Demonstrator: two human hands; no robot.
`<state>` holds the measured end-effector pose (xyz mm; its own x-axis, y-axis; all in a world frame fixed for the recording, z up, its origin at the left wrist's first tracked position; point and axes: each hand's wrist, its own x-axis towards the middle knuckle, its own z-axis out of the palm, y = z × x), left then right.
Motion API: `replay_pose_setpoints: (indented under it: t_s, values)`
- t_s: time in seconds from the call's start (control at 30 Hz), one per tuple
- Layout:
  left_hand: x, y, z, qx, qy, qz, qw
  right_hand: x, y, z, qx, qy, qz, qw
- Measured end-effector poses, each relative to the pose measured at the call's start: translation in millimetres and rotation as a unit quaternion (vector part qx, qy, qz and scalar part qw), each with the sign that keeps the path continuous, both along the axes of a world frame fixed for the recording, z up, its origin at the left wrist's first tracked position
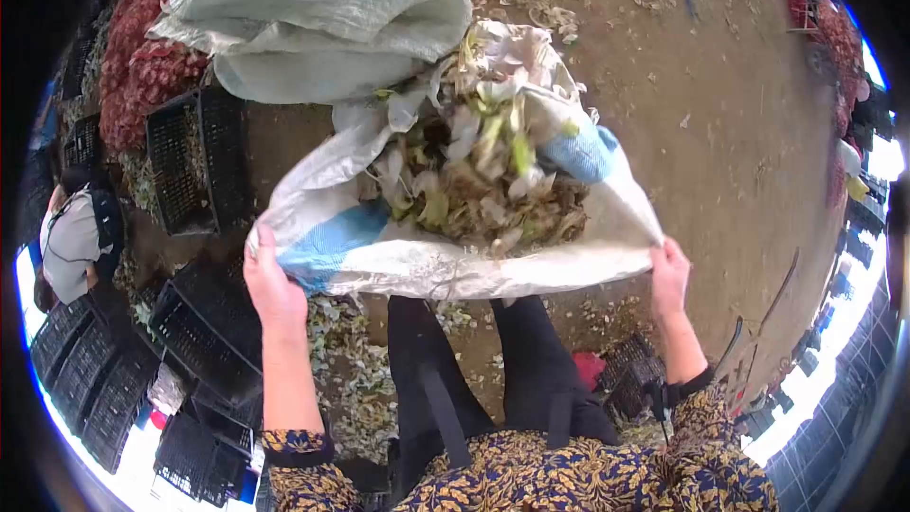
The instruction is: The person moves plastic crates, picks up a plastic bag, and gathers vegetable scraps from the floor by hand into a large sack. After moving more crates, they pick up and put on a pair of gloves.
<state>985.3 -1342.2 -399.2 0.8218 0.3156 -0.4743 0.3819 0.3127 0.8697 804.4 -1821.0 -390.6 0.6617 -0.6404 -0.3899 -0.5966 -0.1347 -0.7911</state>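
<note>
A white woven sack (pixel 431 270) with blue bands is stretched wide between my two hands. Its mouth gapes, showing a heap of dry, papery and greenish peelings (pixel 502 161), partly blurred. At the sack's left corner, my left hand (pixel 273 280) is closed on the rim, thumb on top. My right hand (pixel 669 275) pinches the opposite corner, pulling the edge taut. Just beyond the open mouth lies a full-looking white sack (pixel 332 9), touching the one I hold; what is in it is hidden.
Black plastic crates (pixel 194 161) stand on the left, beside red mesh sacks (pixel 142 57) of bulbs. A person (pixel 76 237) is at the far left. Peelings (pixel 355 360) litter the brown floor (pixel 720 123) around my legs. Another dark crate (pixel 630 374) sits near my right leg.
</note>
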Motion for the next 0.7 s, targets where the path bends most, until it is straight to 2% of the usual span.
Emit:
replay_pose_setpoints:
  t_s: [0.03,0.1,0.13,0.2,0.23,0.3,0.33,0.37,0.43,0.47,0.5,0.57,0.6,0.63,0.7]
  values:
    - [5.4,-4.2,25.1,0.009,-0.009,0.005,1.000,12.4,4.7,17.1,0.055,-0.049,-0.019,0.997]
    - [12.1,-8.5,83.8,0.008,-0.036,0.002,0.999,30.8,18.9,46.5,0.068,-0.089,-0.005,0.994]
    - [8.8,-2.6,95.7,0.010,-0.043,0.001,0.999,25.8,20.3,48.7,0.071,-0.091,-0.002,0.993]
    - [-0.7,4.0,103.2,0.019,-0.040,-0.003,0.999,9.6,15.2,44.2,-0.004,-0.085,0.081,0.993]
    - [-10.0,24.1,80.9,0.041,0.012,-0.031,0.999,9.9,10.6,41.9,-0.001,-0.088,0.085,0.993]
    - [-39.3,18.4,59.6,0.067,0.043,-0.045,0.996,9.9,3.6,31.8,0.001,0.013,0.075,0.997]
    - [-57.4,3.0,63.1,0.032,0.059,-0.056,0.996,4.5,-6.8,16.4,0.005,0.090,0.097,0.991]
    - [-74.4,-15.7,66.3,-0.004,0.074,-0.068,0.995,13.3,-6.6,15.6,0.005,0.088,0.102,0.991]
    - [-94.4,-36.3,71.1,-0.094,0.090,-0.079,0.988,36.5,0.6,14.8,0.075,0.265,0.121,0.954]
    - [-103.7,-45.8,75.4,-0.085,0.108,-0.063,0.989,29.6,-3.4,-3.9,0.066,0.297,0.135,0.943]
    - [-117.5,-48.2,75.4,-0.086,0.130,-0.064,0.986,26.3,4.0,1.8,0.065,0.296,0.144,0.942]
    - [-136.9,-46.9,72.6,-0.066,0.132,-0.115,0.982,16.4,27.8,12.4,0.103,0.270,0.074,0.955]
    - [-146.5,-43.2,73.6,-0.116,0.132,-0.104,0.979,9.7,35.2,17.1,0.065,0.203,0.056,0.975]
    - [-147.2,-42.6,82.2,-0.118,0.131,-0.100,0.979,6.8,29.6,24.5,0.063,0.203,0.060,0.975]
    - [-142.3,-39.5,109.2,-0.158,0.165,-0.116,0.967,3.0,12.1,50.7,0.146,0.099,0.026,0.984]
